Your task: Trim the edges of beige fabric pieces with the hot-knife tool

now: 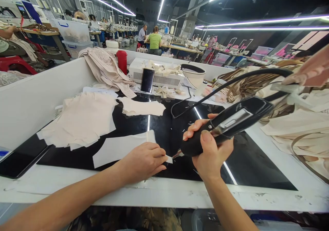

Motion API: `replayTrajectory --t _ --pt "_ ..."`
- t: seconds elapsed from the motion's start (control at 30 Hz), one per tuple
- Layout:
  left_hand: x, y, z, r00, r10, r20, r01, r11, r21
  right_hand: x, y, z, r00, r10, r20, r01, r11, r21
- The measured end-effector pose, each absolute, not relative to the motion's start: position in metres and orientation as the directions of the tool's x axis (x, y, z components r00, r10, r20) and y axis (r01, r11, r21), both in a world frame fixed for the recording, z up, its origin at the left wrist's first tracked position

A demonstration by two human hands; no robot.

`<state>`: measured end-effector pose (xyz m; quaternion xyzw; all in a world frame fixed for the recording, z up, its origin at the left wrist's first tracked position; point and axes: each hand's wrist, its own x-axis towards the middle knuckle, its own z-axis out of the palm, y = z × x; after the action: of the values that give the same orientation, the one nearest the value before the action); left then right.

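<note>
My right hand (209, 152) is closed around a black corded handheld tool (231, 121) with a slim metal tip. The tip points down and left, close to the end of a narrow pale strip. My left hand (146, 162) pinches that strip (168, 159) near its end, fingertips pressed together over the black glossy board (246, 162). Beside the left hand, a white cut fabric piece (115, 149) lies flat, partly covered by the fingers. Whether tip and strip touch is too small to tell.
A stack of pale fabric pieces (79, 118) lies left, another cut piece (144, 107) behind. A phone (147, 80) leans against a white vented box (133, 66). The tool's cable (239, 76) loops right, near another person's blurred hand (315, 68). Fabric bundles (300, 128) lie right.
</note>
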<state>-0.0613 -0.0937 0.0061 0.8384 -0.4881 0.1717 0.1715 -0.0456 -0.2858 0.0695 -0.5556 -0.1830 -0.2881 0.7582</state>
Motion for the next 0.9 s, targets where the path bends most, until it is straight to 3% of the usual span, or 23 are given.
replayTrajectory --t 0.6,0.9 --pt "-0.059 -0.092 0.006 0.441 -0.769 0.462 -0.894 -0.419 0.156 -0.040 -0.287 0.061 0.766 -0.223 0.603 0.640 0.177 -0.748" --pt "-0.058 -0.093 0.007 0.440 -0.772 0.459 -0.894 -0.425 0.142 -0.051 -0.289 0.068 0.768 -0.271 0.580 0.637 0.232 -0.735"
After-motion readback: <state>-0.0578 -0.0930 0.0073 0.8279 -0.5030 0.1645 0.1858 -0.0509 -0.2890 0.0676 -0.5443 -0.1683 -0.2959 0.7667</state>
